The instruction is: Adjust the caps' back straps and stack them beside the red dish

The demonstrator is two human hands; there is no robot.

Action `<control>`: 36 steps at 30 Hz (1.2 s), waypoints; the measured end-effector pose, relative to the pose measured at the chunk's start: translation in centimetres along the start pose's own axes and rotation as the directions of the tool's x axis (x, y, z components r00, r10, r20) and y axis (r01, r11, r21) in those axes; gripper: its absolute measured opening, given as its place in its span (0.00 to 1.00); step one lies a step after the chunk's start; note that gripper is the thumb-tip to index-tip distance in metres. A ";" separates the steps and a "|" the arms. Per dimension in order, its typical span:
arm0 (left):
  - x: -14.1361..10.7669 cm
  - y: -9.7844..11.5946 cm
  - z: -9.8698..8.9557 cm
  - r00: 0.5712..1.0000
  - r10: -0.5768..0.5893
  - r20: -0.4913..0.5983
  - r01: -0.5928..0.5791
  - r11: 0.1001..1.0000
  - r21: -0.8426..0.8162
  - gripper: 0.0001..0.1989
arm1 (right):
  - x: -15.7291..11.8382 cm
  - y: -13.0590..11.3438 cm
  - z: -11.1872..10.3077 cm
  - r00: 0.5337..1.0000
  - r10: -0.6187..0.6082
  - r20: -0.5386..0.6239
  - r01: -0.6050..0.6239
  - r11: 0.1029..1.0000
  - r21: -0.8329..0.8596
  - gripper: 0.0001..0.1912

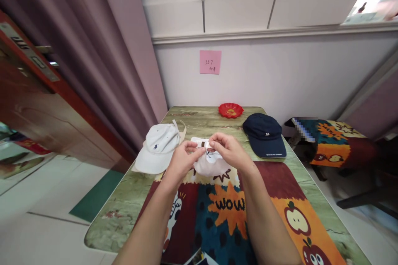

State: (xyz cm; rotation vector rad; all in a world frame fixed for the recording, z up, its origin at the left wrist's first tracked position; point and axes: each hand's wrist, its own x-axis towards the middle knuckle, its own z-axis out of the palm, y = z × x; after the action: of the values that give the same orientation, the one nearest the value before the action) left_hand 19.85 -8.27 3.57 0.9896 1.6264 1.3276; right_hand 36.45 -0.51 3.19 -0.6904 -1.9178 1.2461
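Note:
Over the middle of the table, a white cap (212, 168) is held between my two hands. Its strap end faces up, with a small dark brown patch showing on the white band. The fingers of my left hand (185, 156) pinch the band from the left. From the right, my right hand (229, 149) grips the same band with thumb and fingers, close to the left fingertips. Part of the cap is hidden behind the fingers. To the left lies a pale cap (160, 140) with a small dark logo and loose straps. A navy cap (263, 134) rests on the right.
A red scalloped dish (230, 110) stands at the table's back edge. Beneath my arms lies a colourful printed mat (217, 215) on the green wood-patterned table (113, 219). A pink note (210, 62) sticks to the wall. At the right is a stool with a printed cover (331, 143).

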 end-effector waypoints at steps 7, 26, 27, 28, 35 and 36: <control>0.0 0.0 -0.7 0.980 -0.144 0.139 0.194 0.849 -0.491 0.17 | -0.2 -0.3 0.2 0.999 0.003 0.037 -0.005 0.999 0.043 0.09; -0.8 0.7 0.8 0.992 0.080 -0.101 -0.117 0.888 -0.446 0.16 | -0.2 -1.2 0.4 0.998 -0.033 -0.055 0.027 0.994 -0.101 0.10; -0.9 0.7 0.8 0.991 0.081 -0.106 -0.120 0.889 -0.442 0.16 | -0.2 -1.2 0.5 0.996 -0.051 -0.073 0.043 0.992 -0.115 0.09; -1.0 0.8 0.9 0.990 0.084 -0.111 -0.124 0.890 -0.439 0.16 | -0.2 -1.2 0.5 0.994 -0.065 -0.084 0.055 0.991 -0.120 0.08; -1.5 1.7 1.0 0.989 0.121 -0.087 -0.147 0.889 -0.435 0.17 | -0.1 -0.7 0.2 0.992 -0.059 -0.108 0.044 0.990 -0.137 0.06; -1.5 1.8 1.0 0.990 0.116 -0.085 -0.142 0.892 -0.428 0.17 | -0.1 -0.6 0.1 0.993 -0.055 -0.108 0.040 0.990 -0.135 0.07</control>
State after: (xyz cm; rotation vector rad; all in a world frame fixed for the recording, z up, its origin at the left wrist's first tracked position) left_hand 21.48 -9.04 5.36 0.7995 1.2365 1.7293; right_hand 36.40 -0.90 3.71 -0.7614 -1.9255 1.0365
